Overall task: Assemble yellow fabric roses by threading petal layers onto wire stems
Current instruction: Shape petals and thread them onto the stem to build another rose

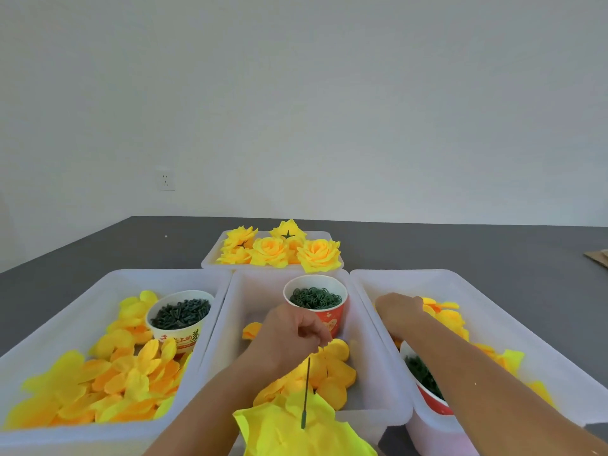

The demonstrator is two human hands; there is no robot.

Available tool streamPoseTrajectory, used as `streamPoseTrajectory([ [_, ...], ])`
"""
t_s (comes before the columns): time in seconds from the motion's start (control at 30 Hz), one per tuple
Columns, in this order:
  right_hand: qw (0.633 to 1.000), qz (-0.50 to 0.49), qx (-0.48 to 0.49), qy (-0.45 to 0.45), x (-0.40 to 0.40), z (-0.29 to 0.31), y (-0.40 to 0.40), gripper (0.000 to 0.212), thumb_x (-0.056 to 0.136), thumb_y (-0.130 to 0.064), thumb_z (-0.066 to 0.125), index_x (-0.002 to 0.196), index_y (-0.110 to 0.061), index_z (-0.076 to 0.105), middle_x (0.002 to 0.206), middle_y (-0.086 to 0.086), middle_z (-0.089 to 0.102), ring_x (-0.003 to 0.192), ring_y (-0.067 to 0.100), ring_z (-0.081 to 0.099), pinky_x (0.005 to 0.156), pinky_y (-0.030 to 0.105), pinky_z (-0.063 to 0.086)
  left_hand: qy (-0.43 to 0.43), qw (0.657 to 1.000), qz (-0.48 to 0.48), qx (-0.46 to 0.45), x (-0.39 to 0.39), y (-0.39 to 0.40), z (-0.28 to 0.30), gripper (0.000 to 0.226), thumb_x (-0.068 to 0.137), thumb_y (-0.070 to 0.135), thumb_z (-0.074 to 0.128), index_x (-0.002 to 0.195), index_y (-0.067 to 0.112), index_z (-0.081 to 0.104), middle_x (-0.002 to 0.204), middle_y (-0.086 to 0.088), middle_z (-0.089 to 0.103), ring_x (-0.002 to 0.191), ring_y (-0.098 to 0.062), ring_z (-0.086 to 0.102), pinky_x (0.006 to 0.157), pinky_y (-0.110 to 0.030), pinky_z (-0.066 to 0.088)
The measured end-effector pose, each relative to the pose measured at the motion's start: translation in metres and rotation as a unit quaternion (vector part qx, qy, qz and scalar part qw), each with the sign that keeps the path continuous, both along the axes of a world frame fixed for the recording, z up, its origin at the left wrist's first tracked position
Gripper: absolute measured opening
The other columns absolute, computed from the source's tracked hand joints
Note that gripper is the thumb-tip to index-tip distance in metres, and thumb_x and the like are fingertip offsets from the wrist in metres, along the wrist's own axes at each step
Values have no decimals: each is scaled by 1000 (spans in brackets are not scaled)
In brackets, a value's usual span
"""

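**Petals going onto the stem**

The left hand (pixel 292 334) is curling its fingers in a pinch over the middle bin (pixel 237 324); what it pinches is too small to tell. A green wire stem (pixel 306 393) is standing up through bright yellow petal layers (pixel 296 429) at 6 o'clock. The right hand (pixel 399 309) is reaching into the right bin (pixel 493 291) at 3 o'clock, fingers hidden among petals, grip unclear. Finished roses (pixel 279 248) are sitting in a tray (pixel 210 258) at 12 o'clock.
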State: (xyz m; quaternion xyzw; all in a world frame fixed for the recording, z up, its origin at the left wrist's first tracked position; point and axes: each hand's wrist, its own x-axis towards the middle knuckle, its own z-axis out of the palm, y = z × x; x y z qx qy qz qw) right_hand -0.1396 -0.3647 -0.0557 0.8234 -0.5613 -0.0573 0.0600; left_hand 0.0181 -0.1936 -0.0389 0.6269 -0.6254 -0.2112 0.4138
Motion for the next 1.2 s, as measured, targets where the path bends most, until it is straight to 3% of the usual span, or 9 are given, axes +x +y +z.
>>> streamPoseTrajectory([
  [0.17,1000,14,18,-19,-1,5,-6,10,91,-14,44,82,-16,48,89,-1,52,89,23,49,74,31,36,-36,999,-2,-11,2,1,-3,31,70,-12,54,74,10,75,65,10,64,57,11,56,57,-6,44],
  [0.33,962,-62,-12,-264,-20,27,-9,37,83,-13,58,52,-12,39,60,4,43,64,22,44,57,26,34,-35,999,11,-16,6,3,-3,31,72,-11,54,72,12,75,66,8,64,60,-3,59,62,-19,51],
  [0.57,783,-91,32,-615,-43,34,-2,53,85,-14,65,51,-18,24,55,3,25,60,22,29,56,32,19,-14,1000,23,-14,5,3,-2,42,74,-11,57,59,27,68,59,17,62,53,3,59,57,-11,47],
  [0.67,692,-108,94,-707,-46,38,6,37,86,-17,65,58,-16,42,67,10,45,66,25,43,63,33,36,6,999,27,-16,5,4,-1,45,75,-12,56,59,29,66,61,13,64,53,1,60,57,-11,47],
  [0.77,590,-61,177,-785,-47,49,22,8,85,-18,64,84,-11,66,79,9,67,74,25,61,71,35,48,38,999,28,-13,7,6,0,38,78,-11,56,65,22,69,62,7,66,57,-3,61,59,-15,49],
  [0.83,552,4,227,-802,-47,58,35,18,80,-23,65,92,-10,69,84,9,70,78,25,64,70,36,50,100,994,36,-17,7,6,1,28,83,-7,57,76,17,71,69,-1,68,64,-7,62,62,-18,50],
  [0.93,554,73,286,-778,-39,71,57,26,73,-31,65,92,-14,72,88,7,72,78,20,68,66,32,54,213,976,40,-32,5,7,10,11,87,16,64,96,17,71,82,1,71,74,-7,65,68,-18,54],
  [1.03,566,131,333,-742,-24,78,79,23,73,-33,63,83,-18,77,82,3,72,70,16,67,60,26,53,283,959,-1,-22,6,12,26,41,71,46,63,99,17,70,91,-1,74,84,-13,69,77,-28,57],
  [1.2,595,177,369,-692,3,81,110,37,74,-34,64,100,-9,71,99,13,71,84,23,68,68,28,54,357,931,-74,-21,12,29,51,41,67,38,68,95,9,72,98,-14,72,87,-26,69,77,-36,57],
])
